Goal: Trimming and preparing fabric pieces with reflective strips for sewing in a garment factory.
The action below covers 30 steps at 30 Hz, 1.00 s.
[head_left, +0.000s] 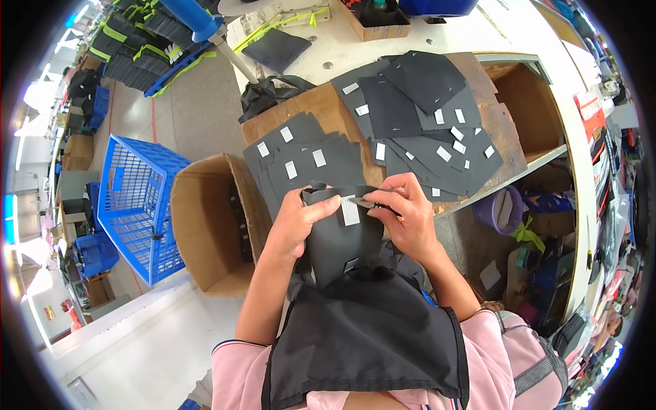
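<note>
A dark grey fabric piece (335, 247) hangs in front of my black apron (369, 335), its upper edge folded over. Pinched at that edge, it is held by my left hand (292, 224), whose thumb lies beside a white label (350, 212). My right hand (410, 217) is closed around small thread snips (366, 203), with the pale tip at the label's upper right corner. The handle is mostly hidden by my fingers.
Beyond my hands, a brown board (495, 116) bears labelled dark pieces in a left stack (307, 143) and a larger right pile (417, 102). At the left stand an open cardboard box (205, 225) and a blue crate (140, 205). A purple bin (488, 208) sits low at right.
</note>
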{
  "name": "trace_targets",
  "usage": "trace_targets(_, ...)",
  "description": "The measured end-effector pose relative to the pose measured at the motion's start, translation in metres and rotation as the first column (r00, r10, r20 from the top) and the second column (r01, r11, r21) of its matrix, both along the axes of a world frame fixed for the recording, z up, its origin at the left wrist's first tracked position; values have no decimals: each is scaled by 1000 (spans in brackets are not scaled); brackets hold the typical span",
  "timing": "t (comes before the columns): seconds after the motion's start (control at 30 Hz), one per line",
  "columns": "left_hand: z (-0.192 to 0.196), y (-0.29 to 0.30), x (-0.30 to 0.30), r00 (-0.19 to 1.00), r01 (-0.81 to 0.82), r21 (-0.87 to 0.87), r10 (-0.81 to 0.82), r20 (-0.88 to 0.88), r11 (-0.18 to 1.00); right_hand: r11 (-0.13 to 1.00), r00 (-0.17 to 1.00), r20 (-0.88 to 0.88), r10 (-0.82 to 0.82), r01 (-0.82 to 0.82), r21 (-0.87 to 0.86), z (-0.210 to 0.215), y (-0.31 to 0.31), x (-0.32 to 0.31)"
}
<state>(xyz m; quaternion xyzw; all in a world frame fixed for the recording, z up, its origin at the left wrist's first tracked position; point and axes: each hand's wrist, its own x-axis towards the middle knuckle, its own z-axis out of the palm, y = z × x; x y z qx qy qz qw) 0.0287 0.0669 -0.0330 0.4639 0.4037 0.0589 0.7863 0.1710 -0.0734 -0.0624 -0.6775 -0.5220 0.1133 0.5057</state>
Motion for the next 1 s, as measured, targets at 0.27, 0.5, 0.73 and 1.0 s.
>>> trace_targets(0.27, -11, 14, 6, 962, -259, -131, 268, 56, 957, 985, 536, -842, -60, -107, -138, -23, -27, -15)
trace_targets(0.5, -48, -3, -27, 943, -60, -307, 155, 294, 950, 985, 534, -828, -169, 52, -167, -24, -17, -29)
trace_targets(0.73, -30, -21, -27, 991, 41, -36, -36, 131, 999, 972, 664, -711, -233, 141, -186, -15, -8, -37)
trace_targets(1.0, -13, -24, -8, 996, -18, 38, 15, 92, 999, 973, 542, -809, -228, 91, -213, -20, -15, -29)
